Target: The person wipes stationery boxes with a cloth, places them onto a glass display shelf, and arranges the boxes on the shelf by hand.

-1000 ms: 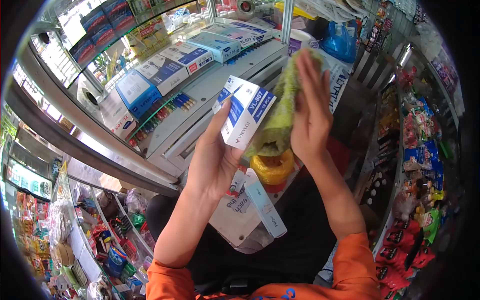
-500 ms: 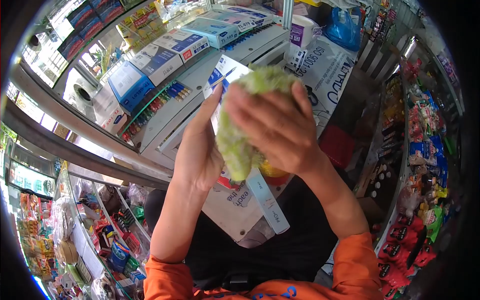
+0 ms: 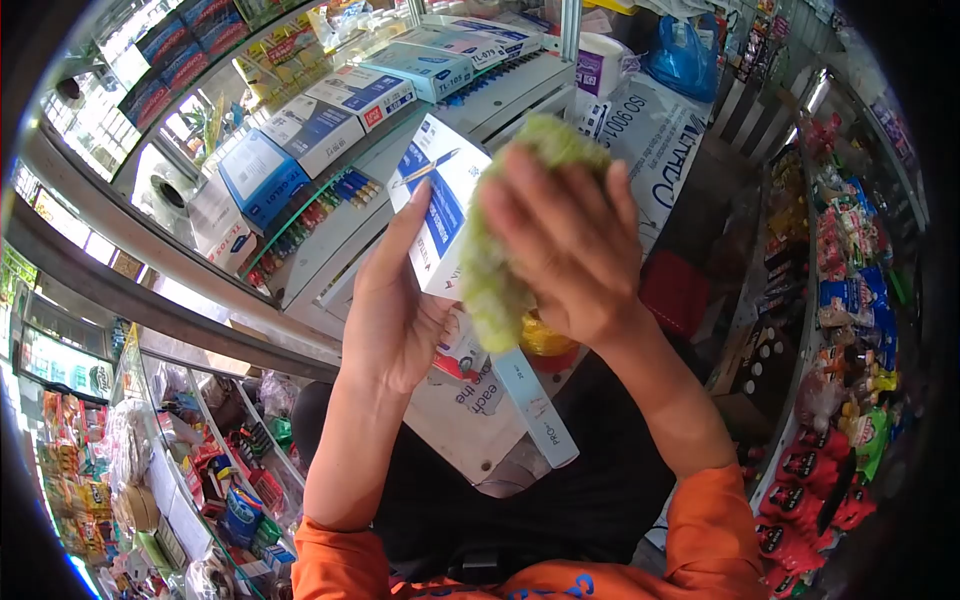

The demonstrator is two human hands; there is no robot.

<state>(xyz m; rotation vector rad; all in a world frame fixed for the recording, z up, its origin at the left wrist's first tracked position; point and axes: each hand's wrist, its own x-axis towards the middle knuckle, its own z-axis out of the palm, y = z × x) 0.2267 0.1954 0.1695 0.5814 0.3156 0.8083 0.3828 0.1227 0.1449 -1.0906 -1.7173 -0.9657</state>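
Observation:
My left hand (image 3: 388,315) grips a white and blue pen box (image 3: 432,225), its thumb lying along the printed face with a picture of pens. The box is tilted upright in front of me. A fuzzy light green cleaning cloth (image 3: 492,290) is under my right hand (image 3: 570,250), whose fingers press it against the right side of the box. The fingertips are slightly blurred. Below the cloth, a long pale blue box (image 3: 545,415) lies on a white printed surface, and a yellow item (image 3: 545,338) shows beside it.
Pen boxes (image 3: 350,100) line the glass case ahead, with rows of pens (image 3: 350,190) beside them. A blue plastic bag (image 3: 685,58) sits at the back right. Shelves of packaged goods stand on the right (image 3: 850,300) and left (image 3: 90,440). A red stool-like object (image 3: 675,290) is right.
The cloth and my right hand have moved to the right and slightly up across the box. More of the box's blue and white face now shows. My left hand keeps its hold.

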